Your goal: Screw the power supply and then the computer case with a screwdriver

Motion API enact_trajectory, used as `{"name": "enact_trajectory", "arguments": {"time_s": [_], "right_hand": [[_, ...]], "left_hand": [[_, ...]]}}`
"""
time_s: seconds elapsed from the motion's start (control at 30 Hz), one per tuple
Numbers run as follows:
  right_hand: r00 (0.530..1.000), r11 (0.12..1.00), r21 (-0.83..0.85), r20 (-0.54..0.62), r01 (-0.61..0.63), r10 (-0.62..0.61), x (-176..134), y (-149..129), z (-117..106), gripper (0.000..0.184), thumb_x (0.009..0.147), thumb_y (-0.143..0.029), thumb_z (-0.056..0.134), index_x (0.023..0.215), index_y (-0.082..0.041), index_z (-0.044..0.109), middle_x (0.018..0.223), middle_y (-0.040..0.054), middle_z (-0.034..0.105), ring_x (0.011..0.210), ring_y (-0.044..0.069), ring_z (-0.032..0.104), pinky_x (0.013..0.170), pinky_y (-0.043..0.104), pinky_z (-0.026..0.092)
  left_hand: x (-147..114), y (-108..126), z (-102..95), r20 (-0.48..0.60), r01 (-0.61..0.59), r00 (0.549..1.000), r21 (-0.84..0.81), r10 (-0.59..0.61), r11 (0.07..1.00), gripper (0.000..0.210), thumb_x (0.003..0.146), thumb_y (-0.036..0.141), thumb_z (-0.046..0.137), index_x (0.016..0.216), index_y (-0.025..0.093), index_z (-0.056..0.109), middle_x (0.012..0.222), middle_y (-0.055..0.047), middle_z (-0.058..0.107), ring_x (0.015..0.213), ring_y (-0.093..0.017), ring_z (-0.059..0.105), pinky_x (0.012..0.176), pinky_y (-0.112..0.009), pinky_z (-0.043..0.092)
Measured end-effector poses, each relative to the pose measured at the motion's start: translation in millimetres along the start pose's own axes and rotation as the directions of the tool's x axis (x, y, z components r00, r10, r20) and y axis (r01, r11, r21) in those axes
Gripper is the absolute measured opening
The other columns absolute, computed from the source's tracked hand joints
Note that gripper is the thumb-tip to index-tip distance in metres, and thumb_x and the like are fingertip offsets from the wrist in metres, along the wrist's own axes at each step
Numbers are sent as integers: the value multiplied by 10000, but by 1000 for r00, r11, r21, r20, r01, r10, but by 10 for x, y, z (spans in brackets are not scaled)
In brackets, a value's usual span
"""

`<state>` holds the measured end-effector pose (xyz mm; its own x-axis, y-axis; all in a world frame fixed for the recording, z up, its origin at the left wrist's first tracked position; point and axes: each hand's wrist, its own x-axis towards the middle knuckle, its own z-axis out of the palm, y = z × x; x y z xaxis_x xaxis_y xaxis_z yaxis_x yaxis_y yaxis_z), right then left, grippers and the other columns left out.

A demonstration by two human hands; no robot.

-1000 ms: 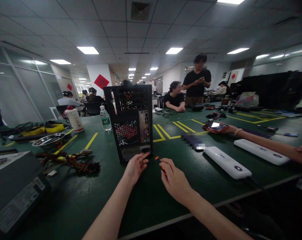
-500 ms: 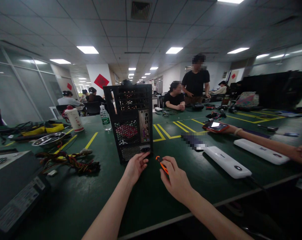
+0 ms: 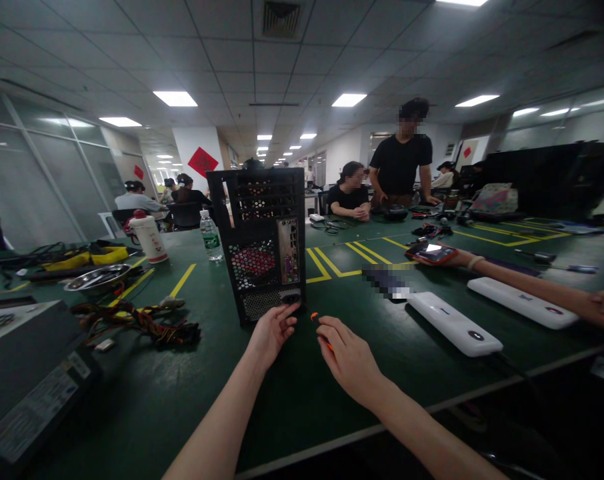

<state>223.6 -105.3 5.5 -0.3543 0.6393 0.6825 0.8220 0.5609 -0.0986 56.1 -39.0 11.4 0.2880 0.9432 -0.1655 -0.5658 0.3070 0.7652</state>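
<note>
A black computer case [image 3: 222,233] stands upright on the green table, its back panel towards me. At its lower right corner, beside the power supply [image 3: 262,305], my left hand [image 3: 275,333] rests with fingertips touching the case. Its fingers are loosely curled and apart, and I see nothing held in them. My right hand [image 3: 349,360] is closed around a screwdriver [image 3: 315,318] with an orange and black handle, mostly covered by the fingers. The thin shaft points left towards the case's lower right edge; its tip is too small to make out.
Left lie a loose power supply unit [image 3: 32,380], bundled cables [image 3: 152,323] and a metal bowl [image 3: 75,283]. A water bottle [image 3: 211,240] and a white flask [image 3: 149,239] stand behind. Right are white devices [image 3: 455,323] and another person's arm [image 3: 527,283] holding a phone-like device [image 3: 431,252].
My right hand has shifted slightly, and less of the screwdriver's orange handle shows between its fingers. My left hand stays put. The standing person across the table has moved a little to the right.
</note>
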Motion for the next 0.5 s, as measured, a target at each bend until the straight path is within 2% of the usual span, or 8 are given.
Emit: {"name": "enact_trajectory", "arguments": {"time_s": [0.13,0.33,0.5], "right_hand": [[999,999,8,31,37,-37,2,4,12,216,792,-92,377,971,-163,475,1002,84,546,885,197,526,773,372,451],[1000,998,67,19,10,-11,6,-5,-10,170,805,-134,396,955,-160,473,994,89,527,945,204,500,825,383,429],[1000,997,74,-13,-21,22,-7,5,-11,184,799,-113,394,963,-165,458,1005,95,515,941,190,519,802,357,456]], "left_hand": [[5,3,-6,0,-1,1000,-3,1,1000,164,756,177,476,910,126,502,1172,-135,527,590,-72,561,498,-183,457],[11,-4,-23,18,-7,1000,-12,7,1000,157,762,183,470,904,124,502,1177,-137,523,597,-72,564,502,-182,458],[0,0,-6,7,-2,1000,-9,2,1000,169,761,185,470,916,125,499,1174,-132,527,597,-71,564,502,-180,457]]}}
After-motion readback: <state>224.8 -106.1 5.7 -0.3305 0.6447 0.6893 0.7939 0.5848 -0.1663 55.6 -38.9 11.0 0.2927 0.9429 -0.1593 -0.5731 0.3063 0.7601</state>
